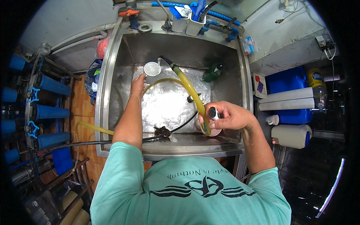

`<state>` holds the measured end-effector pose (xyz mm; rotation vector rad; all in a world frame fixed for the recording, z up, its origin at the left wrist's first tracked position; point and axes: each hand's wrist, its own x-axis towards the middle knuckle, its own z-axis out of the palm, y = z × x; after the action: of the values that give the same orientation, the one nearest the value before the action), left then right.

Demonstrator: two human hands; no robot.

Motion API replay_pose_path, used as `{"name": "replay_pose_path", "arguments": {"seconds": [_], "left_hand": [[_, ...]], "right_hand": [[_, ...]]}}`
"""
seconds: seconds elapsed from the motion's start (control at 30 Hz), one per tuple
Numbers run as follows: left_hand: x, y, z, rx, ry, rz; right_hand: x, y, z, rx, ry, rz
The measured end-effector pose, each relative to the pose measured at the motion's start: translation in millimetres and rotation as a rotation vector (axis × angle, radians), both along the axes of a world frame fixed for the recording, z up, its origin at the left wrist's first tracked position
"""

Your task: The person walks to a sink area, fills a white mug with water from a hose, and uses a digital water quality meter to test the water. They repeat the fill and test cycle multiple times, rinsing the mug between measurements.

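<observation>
My left hand (138, 83) is closed on a white round container (152, 69) with something clear, probably water, in it, held over the stainless steel sink (127, 52). A thick yellow hose (183, 80) has a black end with a small spout beside the container's rim. My right hand (228, 115) grips that hose lower down, along with a white piece with a black top (213, 113), partly hidden by my fingers. A pinkish round item (215, 132) shows partly beneath this hand. A green bottle (213, 73) and a dark fitting (162, 132) are in the sink.
Pipes with a red valve (129, 12) and brush holders (193, 26) line the sink's back. Blue filter housings (52, 112) stand on a rack at left. At right are blue containers (285, 78), white tubes (285, 104) and a beige jug (288, 136). A black cable (93, 143) crosses the sink's front.
</observation>
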<state>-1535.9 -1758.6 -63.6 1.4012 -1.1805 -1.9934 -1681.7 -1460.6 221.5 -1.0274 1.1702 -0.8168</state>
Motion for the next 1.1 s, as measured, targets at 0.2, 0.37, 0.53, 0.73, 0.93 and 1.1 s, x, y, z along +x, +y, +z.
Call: {"name": "replay_pose_path", "arguments": {"seconds": [0.2, 0.37, 0.53, 0.73, 0.93, 1.1], "left_hand": [[2.2, 1.6, 2.6, -0.012, 0.0, 0.012], [16.7, -1.7, 24.5, -0.056, 0.0, 0.029], [59.5, -19.7, 91.6, -0.132, -0.008, 0.009], [99.1, -25.4, 179.9, -0.166, 0.021, 0.015], [98.8, -3.7, 210.2, -0.135, 0.124, -0.091], [59.6, 31.0, 214.2, -0.097, 0.141, -0.264]], "right_hand": [[-1.4, -2.2, -1.8, -0.009, 0.045, 0.029], [-5.4, -14.3, -17.8, 0.108, 0.079, -0.043], [-2.4, -50.9, -68.1, 0.14, 0.274, -0.25], [-17.2, -58.9, -97.6, 0.034, 0.299, -0.593], [-66.5, -4.2, -66.4, 0.0, -0.355, -0.925], [-111.4, 56.4, -43.4, -0.154, -0.537, -1.151]]}}
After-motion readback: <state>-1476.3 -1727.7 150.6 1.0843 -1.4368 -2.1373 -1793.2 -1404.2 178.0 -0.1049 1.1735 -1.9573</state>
